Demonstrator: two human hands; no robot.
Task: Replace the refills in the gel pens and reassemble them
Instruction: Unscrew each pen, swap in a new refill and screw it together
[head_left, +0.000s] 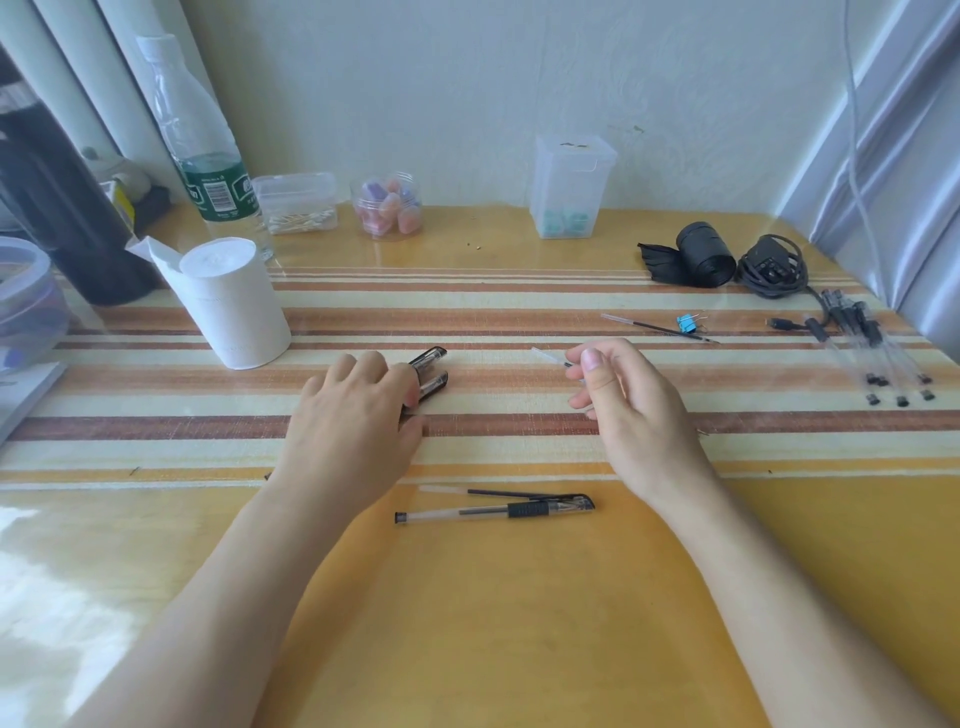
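**Thin refill pinched in the right hand, two capped pens under the left**

We judge the refill (549, 358) to be almost weightless. It is a thin plastic tube, likely to bow if squeezed mid-length and to roll on the glossy bench (467, 623). We would take hold of it near one end, so the free length can be steered straight into a barrel. The right hand (623, 410) has it that way: its grip is pressed together, thumb and forefinger pinching one end. The pale end sticks out to the left, above the middle of the bench.

The two capped pens (434, 371) lie side by side at the middle of the bench. The left hand (358, 415) rests over them, so only their dark caps show past the fingertips. We cannot tell whether that grip clasps them or merely presses on them.

A pen should handle as stiff and light. We expect its smooth clear barrel to slip in the fingers, so the rubber sleeve is the surer place to hold when unscrewing.

The gel pen (493, 512) toward the near edge shows the look:
- a clear barrel
- a black ribbed sleeve
- a dark translucent cap
- a small dark end plug

A second refill (498, 492) lies just beyond it, partly dark with ink. A third refill (660, 328) lies toward the right edge beside a blue binder clip (687, 323). A bundle of pens (878, 353) sits at the right edge itself.
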